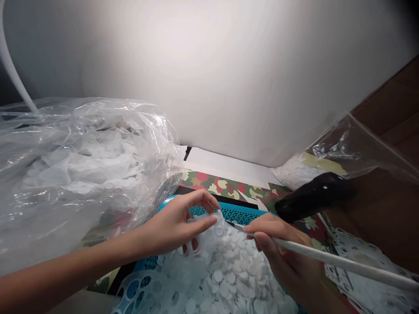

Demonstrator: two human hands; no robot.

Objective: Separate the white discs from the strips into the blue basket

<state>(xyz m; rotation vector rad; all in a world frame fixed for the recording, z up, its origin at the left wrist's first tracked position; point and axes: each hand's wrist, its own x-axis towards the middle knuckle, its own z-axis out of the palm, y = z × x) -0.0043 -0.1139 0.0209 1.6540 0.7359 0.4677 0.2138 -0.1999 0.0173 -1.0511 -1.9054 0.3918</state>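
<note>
My left hand (183,222) is pinched, thumb and forefinger closed on a thin white translucent sheet (214,218) over a heap of small white round discs (229,270). The discs fill a blue perforated basket (240,213). My right hand (281,250) is closed round a long white rod-like tool (334,258), held like a pen. Its dark tip (230,224) points at the sheet just right of my left fingertips. A punched-out white sheet with round holes (140,290) lies at the basket's near left.
A large clear plastic bag (75,170) of white sheets bulks at the left. A black handle-shaped object (314,196) lies at the right, with another clear bag (353,148) and a brown board behind it. Punched sheets (356,255) lie at the far right. A white wall stands behind.
</note>
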